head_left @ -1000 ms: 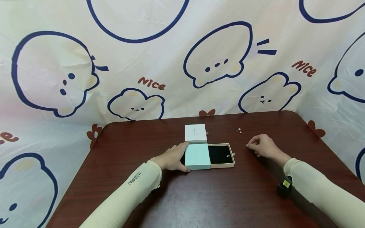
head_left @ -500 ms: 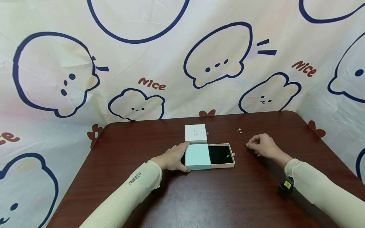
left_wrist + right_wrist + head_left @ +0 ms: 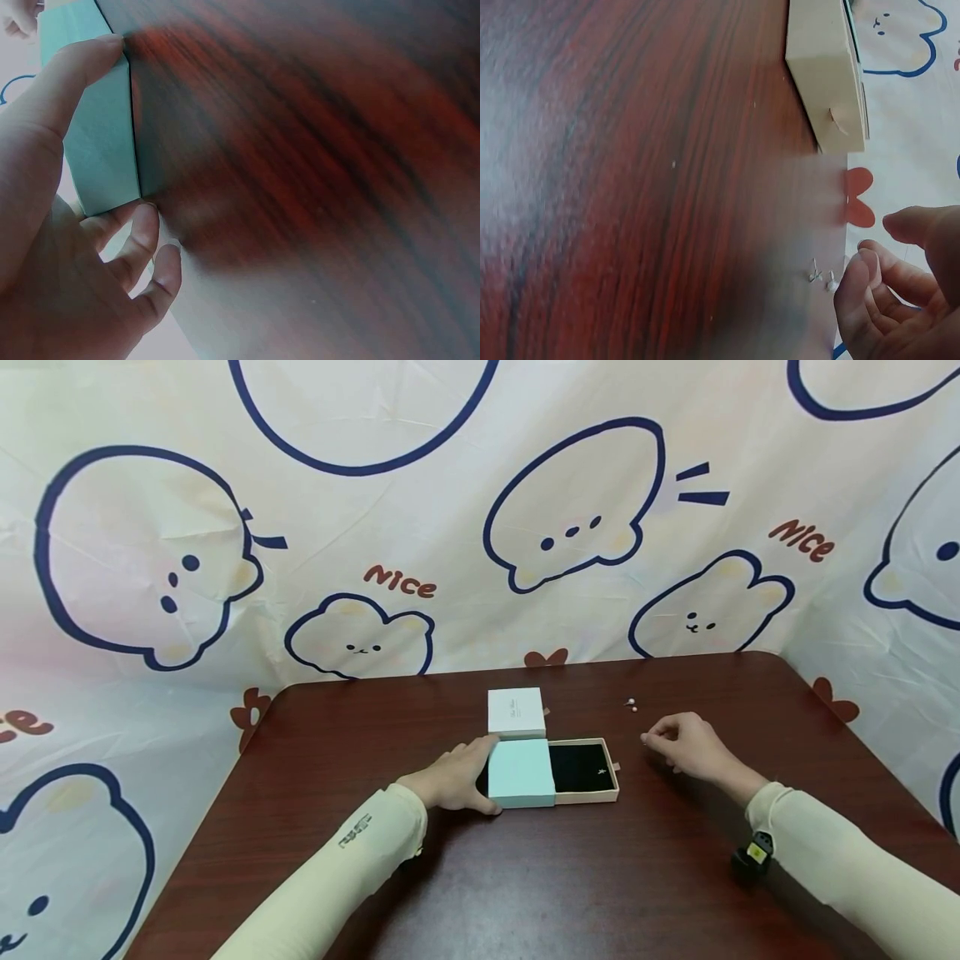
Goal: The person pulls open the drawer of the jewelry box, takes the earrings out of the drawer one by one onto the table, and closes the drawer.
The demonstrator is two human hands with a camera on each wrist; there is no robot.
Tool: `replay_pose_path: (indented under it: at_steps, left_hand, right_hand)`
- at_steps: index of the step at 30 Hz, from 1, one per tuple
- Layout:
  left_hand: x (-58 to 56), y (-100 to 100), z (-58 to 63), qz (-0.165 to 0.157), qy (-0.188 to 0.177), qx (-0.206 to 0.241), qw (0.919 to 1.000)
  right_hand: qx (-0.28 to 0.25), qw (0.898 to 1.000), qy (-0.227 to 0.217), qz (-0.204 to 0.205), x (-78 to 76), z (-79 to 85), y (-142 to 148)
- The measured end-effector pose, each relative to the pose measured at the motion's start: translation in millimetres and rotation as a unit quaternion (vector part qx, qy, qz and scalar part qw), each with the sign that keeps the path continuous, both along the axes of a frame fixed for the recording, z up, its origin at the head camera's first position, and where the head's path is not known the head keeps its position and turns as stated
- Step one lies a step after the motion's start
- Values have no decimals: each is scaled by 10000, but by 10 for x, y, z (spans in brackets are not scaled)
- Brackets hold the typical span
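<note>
Steadying is apparently going on: the left hand (image 3: 453, 774), with half-spread fingers (image 3: 142, 236), is gripping the pale-turquoise square cardboard box (image 3: 521, 774) at frame centre, its cream drawer (image 3: 585, 797) pointing right along the long axis. The right hand (image 3: 692, 747), centre-right, is hovering bent-fingered, contents uncertain; next move is probably requiring delicate touch.

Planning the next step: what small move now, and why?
Probably ease the right hand left, over the open drawer: the left hand grips the turquoise box, and the black pad has bare space beside a small silver piece. What the right hand pinches, if anything, is too small to tell.
</note>
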State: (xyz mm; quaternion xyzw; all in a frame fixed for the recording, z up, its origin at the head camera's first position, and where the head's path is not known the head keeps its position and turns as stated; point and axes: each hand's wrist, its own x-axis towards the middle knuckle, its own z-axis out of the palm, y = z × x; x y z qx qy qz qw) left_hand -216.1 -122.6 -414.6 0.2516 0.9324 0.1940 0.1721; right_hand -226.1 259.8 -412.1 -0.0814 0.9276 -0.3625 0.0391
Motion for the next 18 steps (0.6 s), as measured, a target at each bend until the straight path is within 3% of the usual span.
replay_pose_path:
  at_steps: [18]
  left_hand:
    - [4,9,9,8,49,-6,10000]
  right_hand:
    - [-136,9996,165,188,97,101,-176]
